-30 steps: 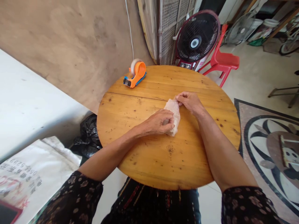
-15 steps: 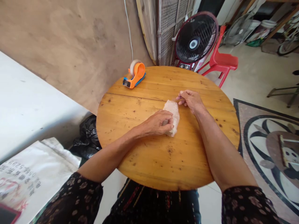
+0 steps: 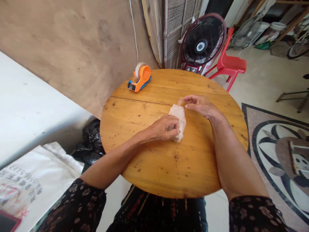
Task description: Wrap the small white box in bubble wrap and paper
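Pale bundle [image 3: 179, 116] beneath my left hand [image 3: 162, 128], clamped down on it, my right hand [image 3: 200, 104] pinching its far tip

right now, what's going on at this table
A person at a round wooden table has both bare hands on a small pale crinkly bundle. The left hand holds down its near part; the right hand pinches its far tip. An orange tape dispenser stands apart at the table's far edge.
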`<state>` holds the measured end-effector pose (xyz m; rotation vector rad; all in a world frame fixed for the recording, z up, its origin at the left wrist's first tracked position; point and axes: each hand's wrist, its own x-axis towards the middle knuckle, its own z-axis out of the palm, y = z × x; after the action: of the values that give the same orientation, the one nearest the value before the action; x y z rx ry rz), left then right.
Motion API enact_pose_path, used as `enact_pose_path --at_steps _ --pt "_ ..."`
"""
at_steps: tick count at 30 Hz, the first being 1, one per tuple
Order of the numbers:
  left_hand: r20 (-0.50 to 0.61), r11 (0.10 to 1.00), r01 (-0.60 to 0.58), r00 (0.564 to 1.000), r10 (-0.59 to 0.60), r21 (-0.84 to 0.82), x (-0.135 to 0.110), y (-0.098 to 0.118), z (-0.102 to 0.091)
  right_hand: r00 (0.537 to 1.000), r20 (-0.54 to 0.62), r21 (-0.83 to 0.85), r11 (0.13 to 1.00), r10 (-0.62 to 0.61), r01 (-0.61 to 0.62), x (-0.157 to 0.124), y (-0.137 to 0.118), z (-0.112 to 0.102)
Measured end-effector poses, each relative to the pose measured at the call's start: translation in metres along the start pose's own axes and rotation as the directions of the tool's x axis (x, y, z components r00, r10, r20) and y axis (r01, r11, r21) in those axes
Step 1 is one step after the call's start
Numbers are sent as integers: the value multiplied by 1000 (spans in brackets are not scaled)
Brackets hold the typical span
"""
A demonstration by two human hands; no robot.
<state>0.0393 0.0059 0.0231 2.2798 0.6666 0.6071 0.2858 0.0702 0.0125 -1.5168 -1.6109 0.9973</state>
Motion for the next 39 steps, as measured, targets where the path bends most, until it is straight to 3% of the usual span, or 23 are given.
enact_pose_path --at_steps 5,10,17,21,30,39 --pt "4 1000 3 1000 -4 11 0 -2 1 998 66 -100 995 12 -6 1 1 4" --pt "16 1000 10 1000 -11 18 1 -3 1 988 148 -208 975 -49 80 2 -2 13" --pt "19 1000 2 1000 -2 24 2 -2 0 998 52 -350 937 30 -10 2 -6 22" --pt "9 1000 -8 1000 8 29 1 -3 1 999 31 -267 964 24 -15 -1 -12 25" --pt "5 999 -3 1000 2 52 -1 -2 1 994 22 140 984 104 -106 -8 -23 26" --pt "-25 994 -56 998 58 90 -3 -5 2 995 -15 197 976 98 -93 -8 -29 26"
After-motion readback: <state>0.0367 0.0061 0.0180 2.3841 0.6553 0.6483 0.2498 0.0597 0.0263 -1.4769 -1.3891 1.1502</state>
